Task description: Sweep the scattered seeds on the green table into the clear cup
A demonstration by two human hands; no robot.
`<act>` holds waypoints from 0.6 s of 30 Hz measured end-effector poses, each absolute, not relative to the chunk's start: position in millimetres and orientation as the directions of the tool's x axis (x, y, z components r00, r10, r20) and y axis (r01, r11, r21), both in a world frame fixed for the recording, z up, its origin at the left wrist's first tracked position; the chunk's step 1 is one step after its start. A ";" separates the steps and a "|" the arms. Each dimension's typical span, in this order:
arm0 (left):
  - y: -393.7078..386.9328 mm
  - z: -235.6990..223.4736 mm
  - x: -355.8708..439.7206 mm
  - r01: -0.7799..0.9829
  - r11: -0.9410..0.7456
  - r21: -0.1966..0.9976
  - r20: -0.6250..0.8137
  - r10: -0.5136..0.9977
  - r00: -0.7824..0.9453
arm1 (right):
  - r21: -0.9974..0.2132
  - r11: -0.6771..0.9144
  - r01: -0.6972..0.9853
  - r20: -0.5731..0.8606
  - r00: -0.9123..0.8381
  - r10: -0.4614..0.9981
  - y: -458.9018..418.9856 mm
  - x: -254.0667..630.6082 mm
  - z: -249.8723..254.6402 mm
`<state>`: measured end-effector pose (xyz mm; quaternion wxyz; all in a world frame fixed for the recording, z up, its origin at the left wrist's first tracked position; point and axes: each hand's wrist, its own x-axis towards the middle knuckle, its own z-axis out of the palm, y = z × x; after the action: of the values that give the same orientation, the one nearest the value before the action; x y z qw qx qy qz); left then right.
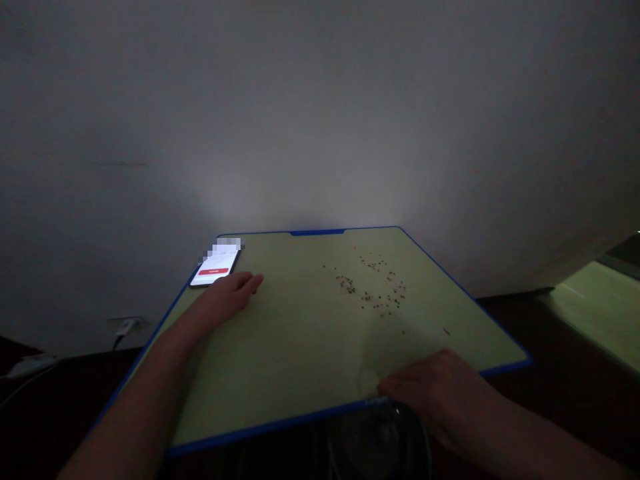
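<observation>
My left hand [233,293] rests on the left part of the folding table [280,360], just below a lit phone [215,265]. Its fingers are loosely curled together and nothing shows in them. At the near edge, my right hand [435,381] lies low with fingers pressed together, pointing left. A faint, pale round thing [369,382] sits at its fingertips; whether the hand grips it is hard to see in the dim light. Many small dark bits, like seeds or beans [373,299], are scattered right of centre, apart from both hands.
Below the near edge stands a dark, shiny round bowl or pot [380,440], partly under the tabletop. A thin brown sliver [447,331] lies at right on the table. A wall [320,133] rises behind. A plug [127,327] sits in the wall at left; another pale surface [600,307] is at right.
</observation>
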<state>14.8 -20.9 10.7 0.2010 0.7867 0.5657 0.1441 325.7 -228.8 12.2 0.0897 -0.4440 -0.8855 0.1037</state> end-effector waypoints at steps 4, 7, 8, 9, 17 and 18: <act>-20.6 10.6 14.8 0.826 -0.283 0.488 0.010 0.948 0.319 | -0.341 0.523 0.781 0.006 -0.555 0.832 -229.2 324.4 14.2; -21.2 11.2 15.0 0.830 -0.284 0.480 0.002 0.946 0.323 | -0.339 0.509 0.791 -0.008 -0.544 0.839 -230.3 323.9 15.5; -21.5 11.4 15.1 0.833 -0.283 0.475 0.000 0.947 0.322 | -0.337 0.504 0.795 -0.014 -0.539 0.842 -230.7 324.2 16.6; -21.8 11.6 15.2 0.837 -0.281 0.470 -0.001 0.948 0.319 | -0.338 0.498 0.798 -0.018 -0.535 0.845 -230.9 325.0 18.1; -17.5 7.5 12.4 0.838 -0.303 0.454 0.010 0.942 0.336 | -0.292 0.438 0.850 0.150 -0.412 0.899 -213.8 354.6 22.7; -16.4 6.8 11.9 0.835 -0.310 0.454 0.014 0.940 0.341 | -0.281 0.417 0.864 0.159 -0.387 0.908 -209.7 361.0 20.8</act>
<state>11.9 -16.4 6.8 0.1872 0.7972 0.5567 0.1395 361.0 -209.7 20.8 0.1448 -0.5343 -0.8293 0.0764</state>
